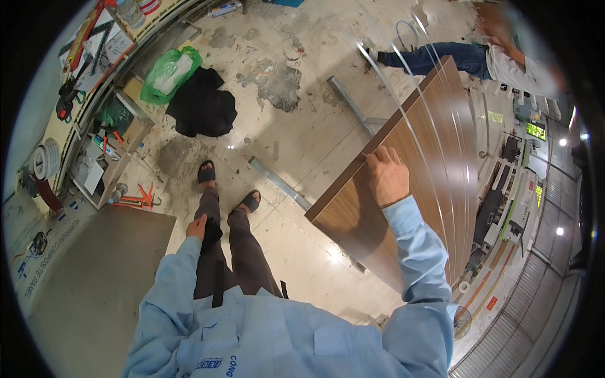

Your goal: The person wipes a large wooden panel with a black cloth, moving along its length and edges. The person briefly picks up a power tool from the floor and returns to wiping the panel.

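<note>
A large wood-grain panel [353, 220] rests to my right on metal legs, its darker brown edge facing me. My right hand [387, 175] is closed against that edge, knuckles up; whatever the fingers pinch, if anything, is hidden. Thin shiny, clear curved streaks [419, 120] run over the panel beyond the hand; whether they are strips or glare I cannot tell. Down by my left thigh, my left hand [196, 228] is wrapped round a small dark object [211, 235], too dark to name.
A black cloth [201, 104] and green plastic bag [170, 75] lie on the stained tile floor. At left stand a tool-laden workbench [104, 69], an orange caulking gun [142, 198] and a grey sheet [107, 264]. Beyond the panel another person [435, 60] is near; machinery [504, 201] lines the right.
</note>
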Available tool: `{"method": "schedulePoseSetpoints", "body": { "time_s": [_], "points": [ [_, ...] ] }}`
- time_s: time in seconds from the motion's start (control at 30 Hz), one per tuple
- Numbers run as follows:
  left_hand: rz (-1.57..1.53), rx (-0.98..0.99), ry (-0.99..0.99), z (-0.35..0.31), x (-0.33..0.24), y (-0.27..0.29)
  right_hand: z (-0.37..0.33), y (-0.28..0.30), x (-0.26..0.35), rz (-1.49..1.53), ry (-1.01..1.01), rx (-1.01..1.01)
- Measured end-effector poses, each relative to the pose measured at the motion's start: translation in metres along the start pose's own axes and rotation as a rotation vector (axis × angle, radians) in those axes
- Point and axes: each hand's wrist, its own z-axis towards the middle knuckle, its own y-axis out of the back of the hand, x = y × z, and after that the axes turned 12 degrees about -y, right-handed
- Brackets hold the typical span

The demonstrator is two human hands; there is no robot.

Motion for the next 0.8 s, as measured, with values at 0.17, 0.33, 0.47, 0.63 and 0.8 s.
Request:
{"method": "schedulePoseSetpoints", "body": {
  "time_s": [0.17, 0.33, 0.47, 0.63, 0.8],
  "points": [
    [-0.02, -0.005, -0.008, 0.004, 0.001, 0.003, -0.05, 0.003, 0.055, 0.043, 0.321, 0.292],
    [0.082, -0.007, -0.02, 0.004, 0.003, 0.003, -0.083, -0.044, 0.039, 0.519, 0.139, 0.015],
    [0.046, -0.023, -0.09, 0.001, -0.005, 0.015, -0.03, -0.071, -0.017, 0.476, -0.258, -0.402],
    [0.032, 0.01, 0.07, -0.007, 0.003, 0.03, -0.087, -0.085, 0.027, 0.617, 0.038, -0.35],
    [-0.021, -0.184, -0.22, -0.01, 0.044, 0.007, -0.137, -0.089, 0.057, 0.755, 0.069, -0.294]
  ]
}}
